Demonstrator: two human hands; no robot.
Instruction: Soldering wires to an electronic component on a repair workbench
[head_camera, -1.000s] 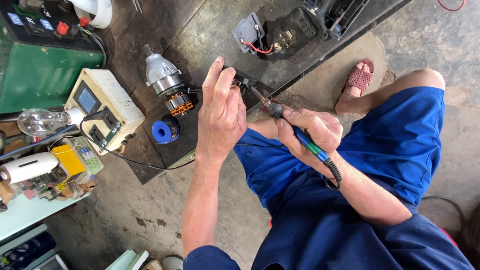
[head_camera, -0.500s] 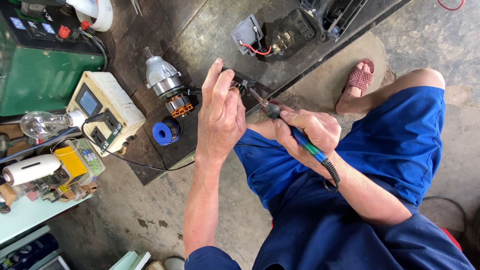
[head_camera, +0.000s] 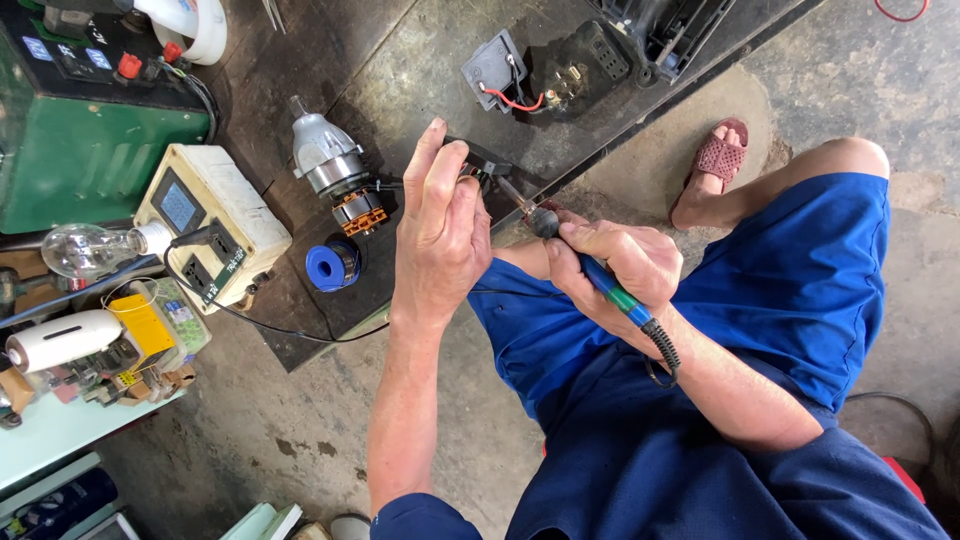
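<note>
Along the left edge a clear glass bulb (head_camera: 85, 250) lies on its side beside a green metal box (head_camera: 85, 130), and below them a small clear tub (head_camera: 165, 320) holds a yellow block and other bits too small to tell. Next comes a cream-coloured meter box (head_camera: 210, 220) with a dark screen and a black lead running from it. On the dark work board (head_camera: 400, 60), a grey motor head (head_camera: 328, 160) with exposed copper windings sits just above a blue spool (head_camera: 332, 266).

The left hand (head_camera: 440, 240) pinches a small black part (head_camera: 478, 157) between thumb and fingertips, held over the board's edge. The right hand (head_camera: 620, 262) has its fingers wrapped tight around a blue-handled soldering iron (head_camera: 590, 275), its tip at the black part.
</note>
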